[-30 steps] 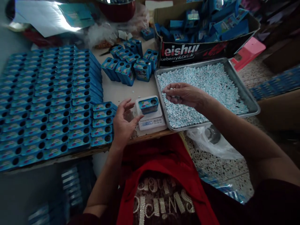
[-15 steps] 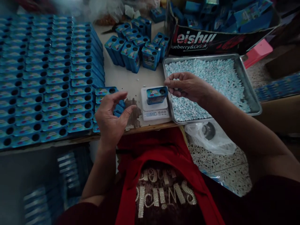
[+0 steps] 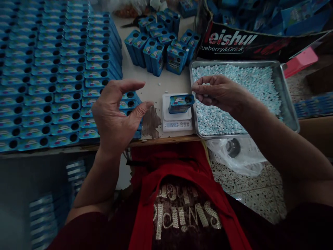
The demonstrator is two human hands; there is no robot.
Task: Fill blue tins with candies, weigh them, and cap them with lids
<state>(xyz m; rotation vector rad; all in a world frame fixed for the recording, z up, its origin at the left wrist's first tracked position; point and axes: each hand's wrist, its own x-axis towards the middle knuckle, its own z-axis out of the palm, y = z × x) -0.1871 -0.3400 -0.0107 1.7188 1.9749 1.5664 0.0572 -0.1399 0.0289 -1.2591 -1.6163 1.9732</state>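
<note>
The left hand [image 3: 112, 116] has a wide grip while the right hand [image 3: 222, 91] holds small pale candies [image 3: 206, 84] near a blue rectangular box [image 3: 179, 104].

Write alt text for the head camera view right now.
A right hand holds pale candies over a metal tray, beside a blue Caramelo box on a digital scale. The left hand, open and empty, hovers near rows of similar boxes.

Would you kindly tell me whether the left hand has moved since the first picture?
Yes: the left hand has moved leftward, farther from the white scale on the table.
</note>
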